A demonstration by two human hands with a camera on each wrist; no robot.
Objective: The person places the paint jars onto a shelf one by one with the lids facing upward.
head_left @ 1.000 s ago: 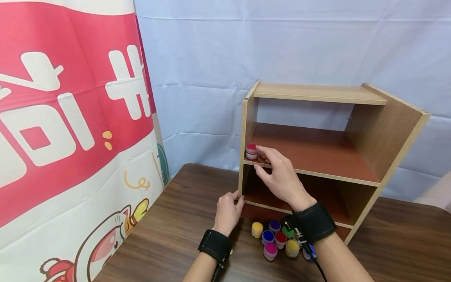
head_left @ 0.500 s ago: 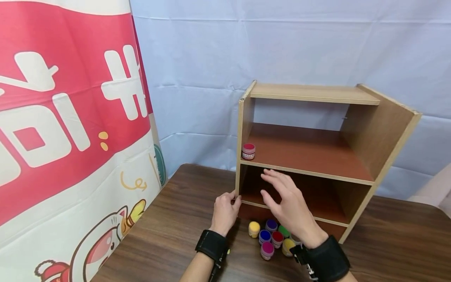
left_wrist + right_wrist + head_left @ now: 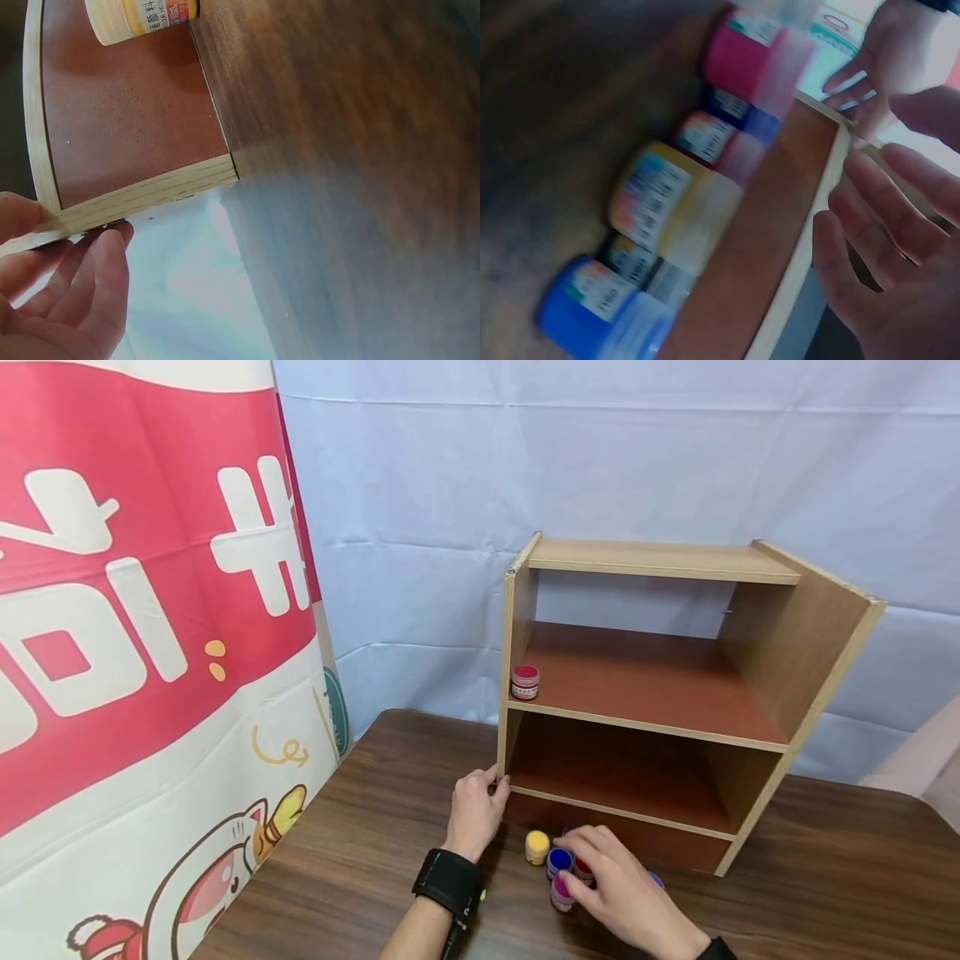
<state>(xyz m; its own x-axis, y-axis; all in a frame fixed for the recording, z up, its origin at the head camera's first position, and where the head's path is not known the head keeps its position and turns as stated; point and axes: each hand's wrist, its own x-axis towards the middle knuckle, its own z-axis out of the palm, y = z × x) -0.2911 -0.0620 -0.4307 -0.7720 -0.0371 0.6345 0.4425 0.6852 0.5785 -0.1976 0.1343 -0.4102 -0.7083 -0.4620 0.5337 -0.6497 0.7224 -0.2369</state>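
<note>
My left hand [image 3: 474, 814] grips the lower front edge of the left side panel [image 3: 150, 187] of a wooden shelf unit [image 3: 660, 672], thumb on one side and fingers on the other. My right hand [image 3: 626, 885] is over a group of paint jars in front of the unit, fingers loosely bent and holding nothing in the right wrist view. Around it stand a magenta jar [image 3: 562, 895], a dark blue jar [image 3: 558, 862] and a yellow jar [image 3: 537, 847]. The hand covers several others. A crimson jar [image 3: 525, 683] stands upright at the left end of the upper shelf board.
The right wrist view also shows a darker yellow jar [image 3: 649, 199] and a bright blue jar [image 3: 589, 300] on the brown wooden table [image 3: 375, 843]. A pale blue cloth [image 3: 420, 527] hangs behind the unit, and a red and white printed banner [image 3: 150, 693] at left.
My right hand has left the crimson jar on the upper board and come down to the jars on the table. My left hand keeps its grip on the panel. The view shifts slightly.
</note>
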